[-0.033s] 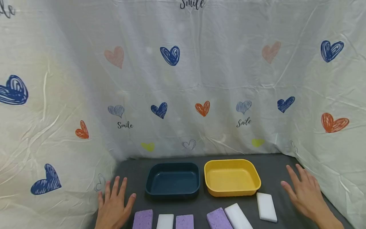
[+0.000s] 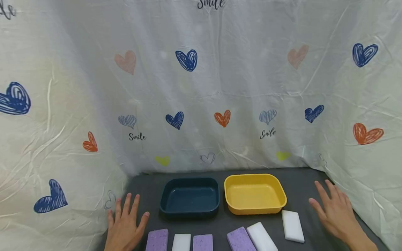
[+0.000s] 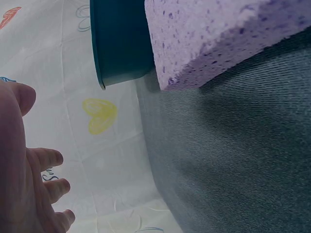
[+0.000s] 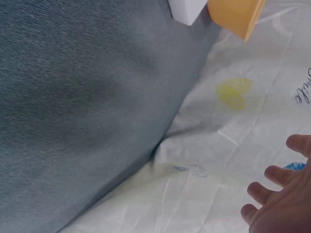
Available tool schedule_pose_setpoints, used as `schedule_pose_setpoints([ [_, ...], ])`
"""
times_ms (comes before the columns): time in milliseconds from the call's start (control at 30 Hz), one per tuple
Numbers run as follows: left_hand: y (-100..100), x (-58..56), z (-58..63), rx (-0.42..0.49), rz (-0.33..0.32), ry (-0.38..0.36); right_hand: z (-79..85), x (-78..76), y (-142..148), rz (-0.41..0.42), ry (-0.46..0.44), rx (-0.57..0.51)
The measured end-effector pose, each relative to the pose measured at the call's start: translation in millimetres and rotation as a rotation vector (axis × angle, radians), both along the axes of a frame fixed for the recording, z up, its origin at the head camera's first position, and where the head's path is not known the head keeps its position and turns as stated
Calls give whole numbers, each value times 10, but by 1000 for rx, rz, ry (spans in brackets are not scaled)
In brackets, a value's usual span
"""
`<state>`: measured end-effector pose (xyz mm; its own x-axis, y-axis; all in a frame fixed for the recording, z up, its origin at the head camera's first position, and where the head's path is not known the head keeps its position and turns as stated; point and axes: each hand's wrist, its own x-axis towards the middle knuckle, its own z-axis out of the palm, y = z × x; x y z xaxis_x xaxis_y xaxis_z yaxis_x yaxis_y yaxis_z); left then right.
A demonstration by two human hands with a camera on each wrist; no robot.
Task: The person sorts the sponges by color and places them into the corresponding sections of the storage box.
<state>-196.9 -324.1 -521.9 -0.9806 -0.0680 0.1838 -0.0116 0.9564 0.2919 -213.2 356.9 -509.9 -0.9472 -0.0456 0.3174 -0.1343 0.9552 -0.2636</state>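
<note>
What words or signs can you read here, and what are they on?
"Smile": heart-print cloth, top middle.
"Smile": same cloth, under the left striped heart.
"Smile": same cloth, under the right striped heart.
"le": same cloth, top left, start cut off.
Right wrist view: "mile", sideways on the cloth.
Left wrist view: letters too hidden to read.
Yellow tub, dark blue tub: none visible.
</note>
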Motion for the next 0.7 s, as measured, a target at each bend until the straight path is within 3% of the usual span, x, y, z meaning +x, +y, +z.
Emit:
schedule_pose_setpoints([
  [133, -8, 15, 1, -7, -5, 22, -16, 12, -15, 11, 34, -1],
  [433, -10, 68, 39, 30, -86, 169, 54, 107, -122, 53, 46, -16],
  [600, 8, 152, 130, 112, -88, 161, 193, 189, -282, 83, 91, -42],
  [700, 19, 219, 209, 162, -75, 129, 310, 253, -377, 93, 62, -42],
])
